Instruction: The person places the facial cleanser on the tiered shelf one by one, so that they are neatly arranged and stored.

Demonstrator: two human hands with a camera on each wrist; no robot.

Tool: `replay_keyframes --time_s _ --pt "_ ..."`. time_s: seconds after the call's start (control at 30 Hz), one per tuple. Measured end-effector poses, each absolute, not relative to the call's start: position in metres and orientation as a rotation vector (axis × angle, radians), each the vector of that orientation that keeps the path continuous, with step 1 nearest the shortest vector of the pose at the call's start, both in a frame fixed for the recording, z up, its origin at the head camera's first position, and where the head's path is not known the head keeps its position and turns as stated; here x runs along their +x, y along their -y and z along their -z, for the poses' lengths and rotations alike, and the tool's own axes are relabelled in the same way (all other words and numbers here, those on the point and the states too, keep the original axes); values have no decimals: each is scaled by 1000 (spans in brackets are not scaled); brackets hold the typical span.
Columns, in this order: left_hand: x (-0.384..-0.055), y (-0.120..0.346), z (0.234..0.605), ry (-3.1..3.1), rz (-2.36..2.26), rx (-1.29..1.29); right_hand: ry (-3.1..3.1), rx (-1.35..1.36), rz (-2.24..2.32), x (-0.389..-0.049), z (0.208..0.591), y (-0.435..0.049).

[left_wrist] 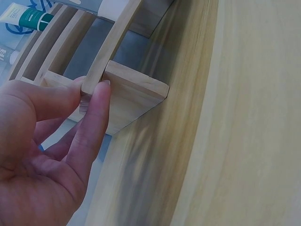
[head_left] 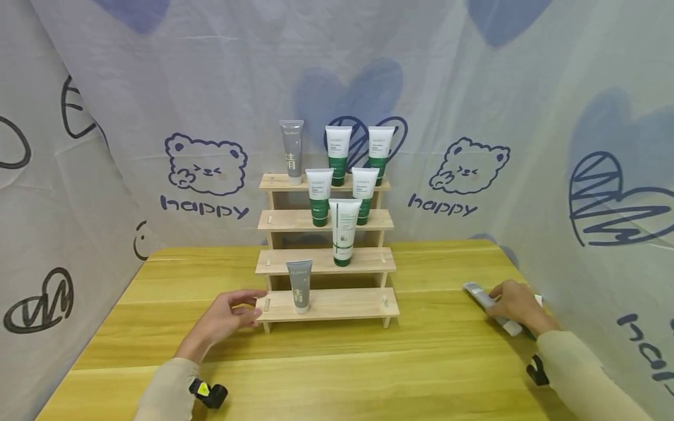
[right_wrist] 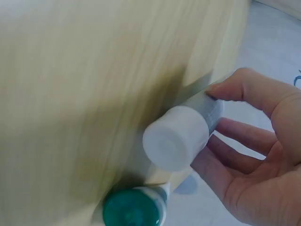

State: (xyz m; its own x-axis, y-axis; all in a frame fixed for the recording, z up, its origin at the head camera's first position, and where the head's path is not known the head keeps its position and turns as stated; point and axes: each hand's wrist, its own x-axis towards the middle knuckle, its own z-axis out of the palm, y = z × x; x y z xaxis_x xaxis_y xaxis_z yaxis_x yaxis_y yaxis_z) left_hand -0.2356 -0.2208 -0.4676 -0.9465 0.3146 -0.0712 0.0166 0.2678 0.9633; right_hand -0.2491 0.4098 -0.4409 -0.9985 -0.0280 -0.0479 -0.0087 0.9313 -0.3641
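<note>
My left hand [head_left: 225,318] pinches the left end of the lowest step of a wooden tiered display stand [head_left: 342,304]; in the left wrist view, thumb and finger lie on either side of the board [left_wrist: 96,70]. Over at the right of the table, my right hand [head_left: 518,304] grips a grey squeeze tube [head_left: 475,293] with a white cap [right_wrist: 171,141], between thumb and fingers. Close beside it lies a green-capped tube [right_wrist: 131,207], mostly hidden by the hand in the head view. Another grey tube [head_left: 301,286] stands cap-down on the lowest step.
Higher up stand a grey tube [head_left: 292,152] and several white-and-green tubes [head_left: 338,155], including a taller one [head_left: 344,231] on the second step from the bottom. A patterned curtain [head_left: 210,88] hangs behind and beside the yellow wooden table [head_left: 316,374].
</note>
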Motion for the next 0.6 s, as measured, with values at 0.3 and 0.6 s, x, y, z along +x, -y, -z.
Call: replay_keyframes --time_s 0.3,0.6 --pt "-234 220 467 -2290 -1740 319 -2938 -21 818 -252 430 -392" --pt "-234 219 466 -2289 -1747 347 -2941 -106 920 -253 418 -371"
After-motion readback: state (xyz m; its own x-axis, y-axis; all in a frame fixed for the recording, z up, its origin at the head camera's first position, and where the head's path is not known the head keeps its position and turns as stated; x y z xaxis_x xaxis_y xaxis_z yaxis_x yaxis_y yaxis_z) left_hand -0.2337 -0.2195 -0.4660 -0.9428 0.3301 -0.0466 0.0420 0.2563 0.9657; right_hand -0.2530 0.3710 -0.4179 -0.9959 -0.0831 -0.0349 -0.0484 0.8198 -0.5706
